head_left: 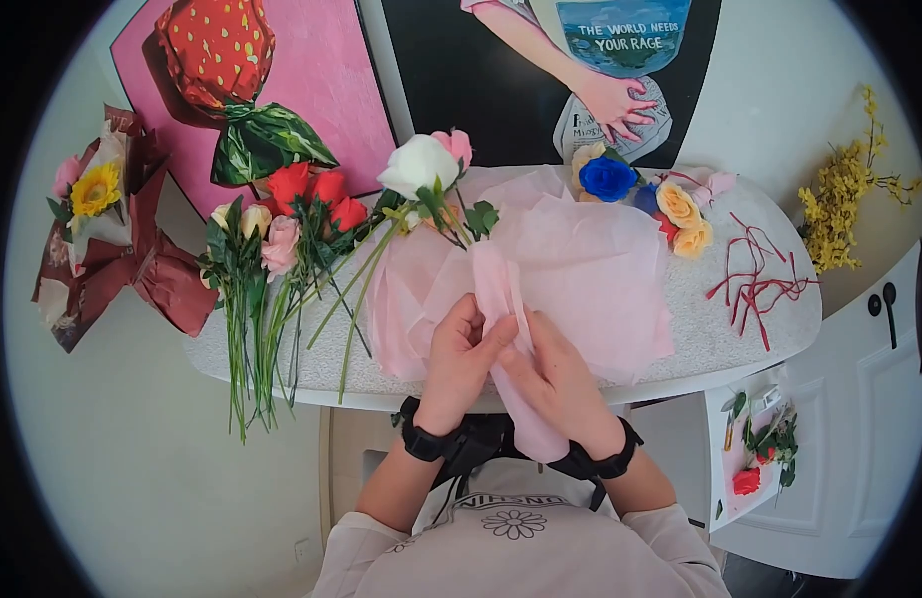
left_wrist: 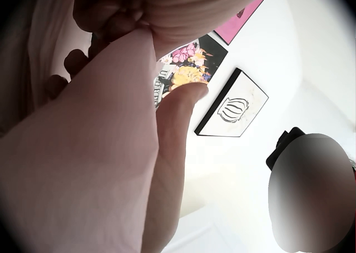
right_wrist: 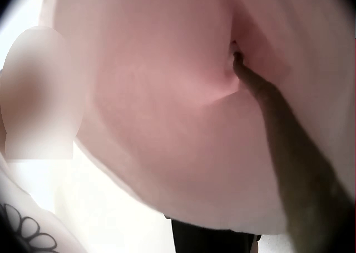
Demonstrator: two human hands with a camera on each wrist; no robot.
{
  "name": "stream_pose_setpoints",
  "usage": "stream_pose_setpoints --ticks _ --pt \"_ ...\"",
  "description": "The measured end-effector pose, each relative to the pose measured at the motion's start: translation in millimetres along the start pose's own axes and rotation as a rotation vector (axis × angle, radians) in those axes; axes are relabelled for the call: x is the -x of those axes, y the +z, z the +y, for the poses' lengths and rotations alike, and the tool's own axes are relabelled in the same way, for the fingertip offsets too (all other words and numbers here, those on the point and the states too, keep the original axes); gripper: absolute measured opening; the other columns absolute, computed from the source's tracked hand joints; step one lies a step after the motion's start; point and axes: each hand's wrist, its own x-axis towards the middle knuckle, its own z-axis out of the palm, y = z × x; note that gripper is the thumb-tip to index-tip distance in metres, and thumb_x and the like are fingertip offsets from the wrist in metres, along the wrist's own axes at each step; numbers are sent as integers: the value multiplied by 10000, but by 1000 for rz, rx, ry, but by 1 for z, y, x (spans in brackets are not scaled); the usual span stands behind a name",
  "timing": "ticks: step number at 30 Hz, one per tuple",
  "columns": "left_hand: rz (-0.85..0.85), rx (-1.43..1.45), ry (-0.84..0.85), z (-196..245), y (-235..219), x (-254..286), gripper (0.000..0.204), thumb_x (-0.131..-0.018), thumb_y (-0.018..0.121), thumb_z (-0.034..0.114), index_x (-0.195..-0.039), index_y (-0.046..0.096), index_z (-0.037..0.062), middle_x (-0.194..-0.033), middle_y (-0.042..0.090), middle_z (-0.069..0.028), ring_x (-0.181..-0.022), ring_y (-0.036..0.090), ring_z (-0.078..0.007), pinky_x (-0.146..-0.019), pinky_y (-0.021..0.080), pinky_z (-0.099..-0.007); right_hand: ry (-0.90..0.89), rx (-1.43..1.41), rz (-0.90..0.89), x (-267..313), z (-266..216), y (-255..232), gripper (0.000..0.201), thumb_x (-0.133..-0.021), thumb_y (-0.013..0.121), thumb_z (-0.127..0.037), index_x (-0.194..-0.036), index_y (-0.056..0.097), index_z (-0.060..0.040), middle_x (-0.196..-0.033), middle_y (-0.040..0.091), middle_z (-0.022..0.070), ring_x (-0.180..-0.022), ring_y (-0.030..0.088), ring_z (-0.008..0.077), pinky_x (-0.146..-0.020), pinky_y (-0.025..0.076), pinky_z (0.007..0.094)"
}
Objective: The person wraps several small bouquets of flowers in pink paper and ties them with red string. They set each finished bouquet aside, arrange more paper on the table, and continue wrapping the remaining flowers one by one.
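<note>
Pink wrapping paper [head_left: 501, 284] is gathered in a narrow fold, its lower end hanging past the table's front edge. My left hand [head_left: 459, 354] grips the fold from the left, with curled fingers and the thumb across it. From the right, my right hand [head_left: 564, 384] pinches the same fold lower down. A white rose [head_left: 419, 166] and a pink rose [head_left: 453, 148] stick out above it. In the left wrist view the paper [left_wrist: 83, 153] hides part of the fingers. In the right wrist view, a digit presses into a crease of the paper [right_wrist: 167, 86].
Wide pink sheets [head_left: 591, 284] lie under the hands on the white table [head_left: 770, 214]. Loose roses with long stems [head_left: 257, 329] are at left, beside a wrapped bouquet [head_left: 132, 249]. Blue [head_left: 609, 177] and peach roses [head_left: 680, 204] lie behind; red ties [head_left: 755, 284] are at right.
</note>
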Motion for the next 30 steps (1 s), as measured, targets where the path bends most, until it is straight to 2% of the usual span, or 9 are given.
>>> stream_pose_setpoints --ticks 3,6,8,11,17,21,24,27,30 --pt "12 -157 61 2 1 1 126 -897 688 75 -901 573 22 -745 561 73 -671 479 -2 -580 396 -182 110 9 26 -7 -10 -5 312 -980 525 -172 -1218 539 28 -1014 604 188 -881 601 273 -765 471 356" --pt "-41 -275 -40 6 -7 4 328 -893 669 31 -1205 585 -23 -1052 671 -44 -881 606 -66 -773 487 -218 150 -136 80 -10 -3 -7 220 -983 520 -152 -1110 581 16 -881 602 153 -724 559 243 -685 459 329" --pt "-56 -177 -13 10 -6 4 304 -904 659 45 -1192 590 -23 -1039 671 -43 -867 607 -65 -761 488 -210 145 -134 102 -11 1 -13 183 -985 516 -136 -1062 591 12 -813 584 138 -667 525 219 -664 450 305" --pt "-113 -35 -39 17 -5 2 282 -934 628 76 -1196 587 -21 -1039 668 -37 -879 609 -71 -777 491 -216 151 -159 106 -10 9 -16 162 -999 498 -128 -1037 579 7 -816 578 94 -716 507 157 -689 443 286" --pt "-160 46 13 4 1 -9 277 -964 596 118 -1217 575 8 -1039 638 -9 -927 569 -61 -812 468 -229 145 -536 189 -11 -4 -5 185 -1003 524 -157 -1100 521 1 -959 590 24 -878 527 92 -800 445 244" --pt "-156 33 -11 8 4 -11 418 -920 663 125 -1290 494 32 -1113 590 -17 -993 546 -77 -855 458 -247 96 -495 210 -12 -8 -8 191 -990 544 -136 -1114 504 3 -992 591 37 -897 541 93 -813 447 237" --pt "-246 -14 146 9 11 -7 602 -855 736 128 -1346 400 40 -1159 559 -33 -1053 548 -110 -907 456 -279 83 -427 235 -10 -9 -9 136 -989 535 -113 -1075 528 -8 -952 600 27 -878 536 84 -795 446 237" --pt "-216 28 113 12 13 -7 710 -792 741 47 -1374 333 36 -1176 547 -50 -1100 551 -140 -950 450 -299 81 -331 248 -9 -6 -9 92 -991 518 -94 -1033 546 -17 -899 592 12 -843 518 75 -765 436 232" --pt "-196 152 -6 16 8 -9 660 -776 662 -24 -1359 354 13 -1192 550 -66 -1123 546 -145 -955 453 -306 40 -317 275 -9 -3 -9 81 -994 501 -84 -1012 550 -21 -853 562 -2 -806 488 68 -736 417 220"
